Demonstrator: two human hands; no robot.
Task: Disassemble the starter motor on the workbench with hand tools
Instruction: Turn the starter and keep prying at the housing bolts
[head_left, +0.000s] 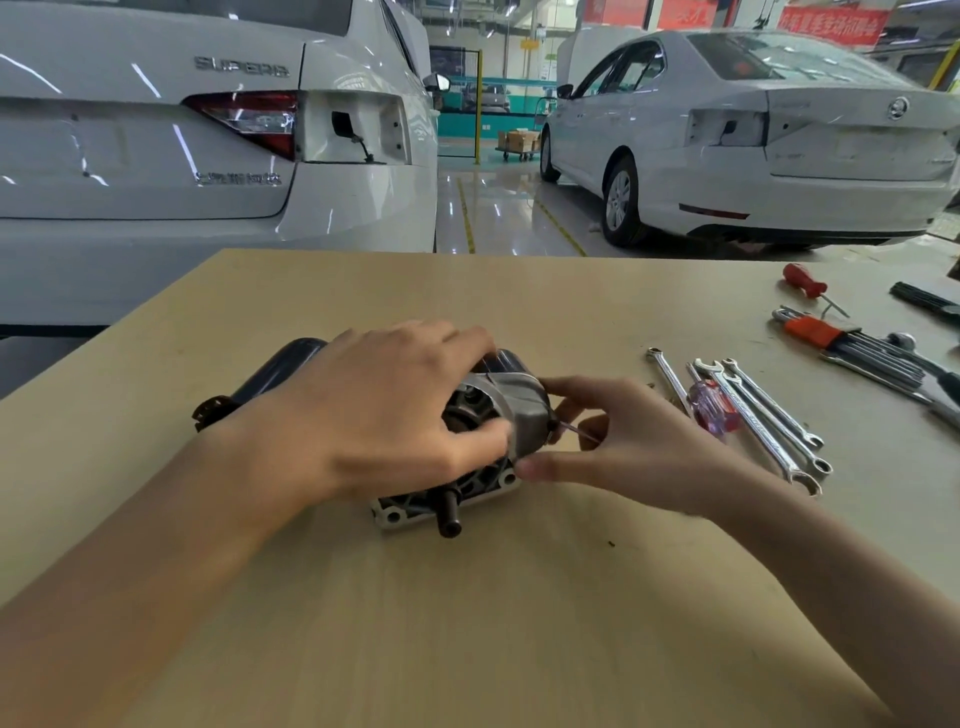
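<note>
The starter motor (519, 405) lies on its side in the middle of the workbench (467, 597), its grey nose housing and dark shaft end toward me. My left hand (384, 410) lies over the top of it, fingers curled round the housing and thumb against its front. My right hand (628, 447) is at the motor's right side, where thumb and fingers pinch a thin long bolt (576, 430) that sticks out of the housing. The motor's dark cylindrical body (275, 374) shows behind my left wrist.
Several spanners (763, 421) and a clear-handled screwdriver (711, 408) lie to the right of my right hand. Farther right are a hex key set in an orange holder (815, 332) and a red-handled screwdriver (802, 280). Two white cars stand beyond the bench.
</note>
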